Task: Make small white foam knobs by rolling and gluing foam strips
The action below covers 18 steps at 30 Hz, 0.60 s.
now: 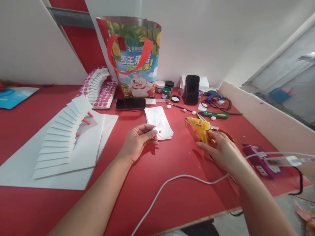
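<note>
White wall (209, 39) backs a red worktop (172, 183), with a printed bag (140, 85) near its back edge. Toward the middle, the left hand (144, 138) pinches a small white piece (156, 130) by the white paper (158, 119). Nearer the right edge, the right hand (220, 149) has thumb and fingers parted at the yellow glue gun (202, 127); whether they touch it, I cannot tell. Fanned white boards (57, 141) lie toward the left edge.

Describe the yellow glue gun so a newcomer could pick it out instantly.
On the red table, go to the person's right hand. The glue gun is at that hand, pointing left. Its bright yellow body sets it apart from the green screwdriver behind it.
</note>
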{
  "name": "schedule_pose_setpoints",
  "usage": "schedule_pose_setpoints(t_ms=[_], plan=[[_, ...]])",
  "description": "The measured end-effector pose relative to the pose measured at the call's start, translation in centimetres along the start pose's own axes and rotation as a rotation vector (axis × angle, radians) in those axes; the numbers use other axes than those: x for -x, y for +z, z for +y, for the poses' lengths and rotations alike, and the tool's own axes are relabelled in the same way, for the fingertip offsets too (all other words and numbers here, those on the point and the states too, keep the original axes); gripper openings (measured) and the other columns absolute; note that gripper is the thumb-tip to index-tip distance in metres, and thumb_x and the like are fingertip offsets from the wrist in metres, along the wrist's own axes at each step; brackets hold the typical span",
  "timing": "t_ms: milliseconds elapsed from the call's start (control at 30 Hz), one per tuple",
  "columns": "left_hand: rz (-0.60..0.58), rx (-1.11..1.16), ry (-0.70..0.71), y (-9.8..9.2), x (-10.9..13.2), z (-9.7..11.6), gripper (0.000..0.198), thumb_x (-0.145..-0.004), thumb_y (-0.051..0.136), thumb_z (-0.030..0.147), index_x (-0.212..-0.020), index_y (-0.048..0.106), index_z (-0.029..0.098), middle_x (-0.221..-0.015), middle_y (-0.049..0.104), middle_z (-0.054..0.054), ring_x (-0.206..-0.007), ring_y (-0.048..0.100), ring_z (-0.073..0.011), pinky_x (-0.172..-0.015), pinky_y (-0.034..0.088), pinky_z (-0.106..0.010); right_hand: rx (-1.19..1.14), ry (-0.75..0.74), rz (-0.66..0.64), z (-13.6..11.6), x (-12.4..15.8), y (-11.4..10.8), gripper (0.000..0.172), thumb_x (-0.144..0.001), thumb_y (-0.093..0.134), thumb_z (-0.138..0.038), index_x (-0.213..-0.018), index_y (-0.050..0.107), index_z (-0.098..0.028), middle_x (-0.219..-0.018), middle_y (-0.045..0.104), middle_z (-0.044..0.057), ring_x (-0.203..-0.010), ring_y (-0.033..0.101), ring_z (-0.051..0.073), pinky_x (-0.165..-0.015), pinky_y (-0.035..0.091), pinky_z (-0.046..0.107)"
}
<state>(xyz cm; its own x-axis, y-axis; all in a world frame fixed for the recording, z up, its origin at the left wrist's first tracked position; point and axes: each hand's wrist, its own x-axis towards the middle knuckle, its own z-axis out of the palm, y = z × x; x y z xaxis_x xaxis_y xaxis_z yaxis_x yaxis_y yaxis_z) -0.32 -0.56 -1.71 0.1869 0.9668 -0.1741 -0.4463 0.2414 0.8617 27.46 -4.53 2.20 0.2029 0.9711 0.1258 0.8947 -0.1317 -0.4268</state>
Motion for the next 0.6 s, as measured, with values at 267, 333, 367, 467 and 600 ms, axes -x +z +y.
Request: schedule_pose_setpoints(t_ms=[267, 333, 367, 467, 600], plan=[[0.013, 0.014, 0.017, 0.2, 0.0, 0.0, 0.027, -0.065, 0.088, 0.028, -0.081, 0.072, 0.013, -0.074, 0.072, -0.004, -0.056, 0.061, -0.0091, -0.054, 0.055, -0.022, -0.504, -0.128, -0.211, -7.7, 1.3, -1.4, 0.03, -0.086, 0.06, -0.04, -0.101, 0.076, -0.019, -0.068, 0.07, 0.004, -0.057, 0.06, 0.017, -0.059, 0.047, 0.032], [0.022, 0.012, 0.015, 0.3, -0.1, 0.1, 0.029, -0.063, 0.089, 0.028, -0.08, 0.071, 0.013, -0.069, 0.07, -0.003, -0.054, 0.06, -0.0094, -0.053, 0.054, -0.022, -0.607, -0.096, -0.273, -9.6, -1.0, 0.5, 0.027, -0.083, 0.06, -0.029, -0.101, 0.075, -0.016, -0.063, 0.067, 0.002, -0.054, 0.058, 0.014, -0.061, 0.046, 0.031], [0.021, 0.01, 0.011, 0.3, -0.1, 0.1, 0.03, -0.062, 0.089, 0.029, -0.08, 0.071, 0.013, -0.066, 0.069, -0.002, -0.054, 0.06, -0.0098, -0.053, 0.054, -0.023, -0.684, -0.072, -0.325, -10.1, -2.0, 1.5, 0.025, -0.081, 0.062, -0.026, -0.099, 0.075, -0.015, -0.059, 0.063, 0.0, -0.051, 0.055, 0.013, -0.059, 0.045, 0.029], [0.005, 0.011, -0.002, 0.2, -0.2, 0.0, 0.032, -0.062, 0.09, 0.031, -0.081, 0.071, 0.013, -0.063, 0.067, -0.001, -0.052, 0.061, -0.0111, -0.052, 0.055, -0.024, -0.992, 0.01, -0.466, -10.5, -3.4, 4.1, 0.019, -0.075, 0.067, -0.026, -0.088, 0.075, -0.014, -0.055, 0.058, -0.003, -0.048, 0.05, 0.009, -0.054, 0.042, 0.026], [-0.017, -0.011, -0.008, 0.0, -0.2, 0.0, 0.032, -0.064, 0.088, 0.032, -0.083, 0.071, 0.014, -0.062, 0.067, -0.001, -0.052, 0.062, -0.012, -0.053, 0.056, -0.026, -1.188, 0.087, -0.507, -9.9, -2.6, 5.4, 0.023, -0.068, 0.076, -0.031, -0.085, 0.074, -0.015, -0.055, 0.059, -0.003, -0.049, 0.049, 0.009, -0.05, 0.039, 0.024]])
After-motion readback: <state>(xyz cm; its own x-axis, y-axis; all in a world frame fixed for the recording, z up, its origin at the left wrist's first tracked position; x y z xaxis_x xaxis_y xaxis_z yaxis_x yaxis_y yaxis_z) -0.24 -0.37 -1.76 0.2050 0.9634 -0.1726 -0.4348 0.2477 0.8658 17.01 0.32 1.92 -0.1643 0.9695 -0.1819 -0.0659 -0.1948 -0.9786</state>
